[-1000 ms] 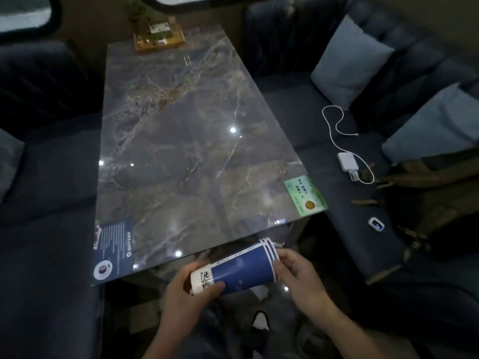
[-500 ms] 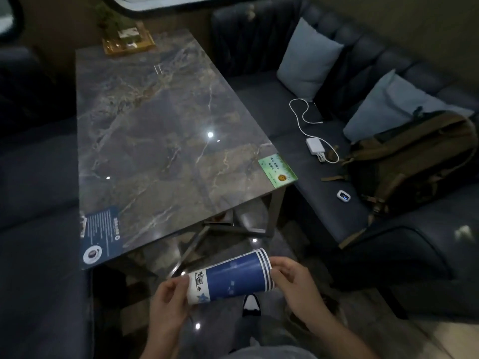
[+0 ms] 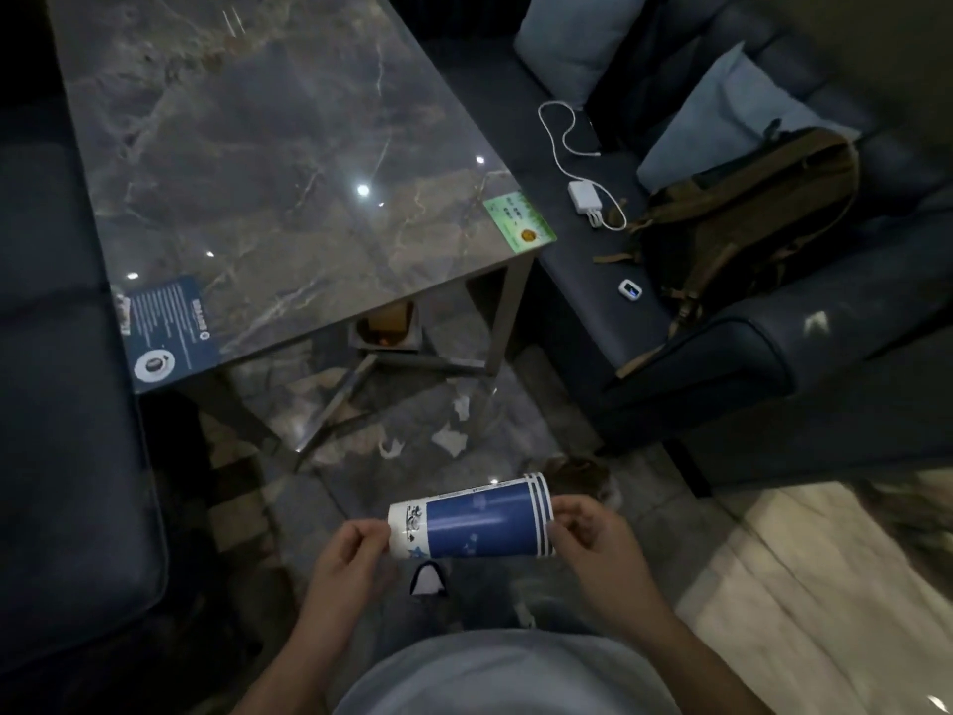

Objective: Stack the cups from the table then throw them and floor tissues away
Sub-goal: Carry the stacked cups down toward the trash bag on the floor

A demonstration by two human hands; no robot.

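The dark blue upholstered sofa (image 3: 804, 348) fills the right side, and a second dark blue padded seat (image 3: 67, 405) fills the left. Between them stands the grey marble-patterned glossy counter (image 3: 268, 162), which now sits higher and further left in view than half a second ago, so that more floor shows below its near edge. The dark polished stone floor (image 3: 515, 420) is open between the counter's near edge and the person, and a paler floor strip (image 3: 773, 575) opens to the right.

A brown fabric backpack (image 3: 748, 214) leans on the sofa beside two pale blue cushions (image 3: 572, 38). A blue rectangular printed card (image 3: 165, 327) lies on the counter's near left corner; its white text is too small to read. A green printed card (image 3: 521, 221) lies on the near right corner, also unreadable.

The stack of blue-and-white paper cups (image 3: 474, 518) is held sideways in the air in front of the person, over the floor, rims to the right. The left hand (image 3: 350, 559) pinches the white base end, where a small dark drawing shows; earlier it wrapped further round the stack. The right hand (image 3: 598, 549) grips the rim end.

A white charger block with its looped cable (image 3: 585, 196) lies on the sofa seat. White crumpled tissue scraps (image 3: 448, 438) lie on the floor near the counter's metal legs (image 3: 505, 312).
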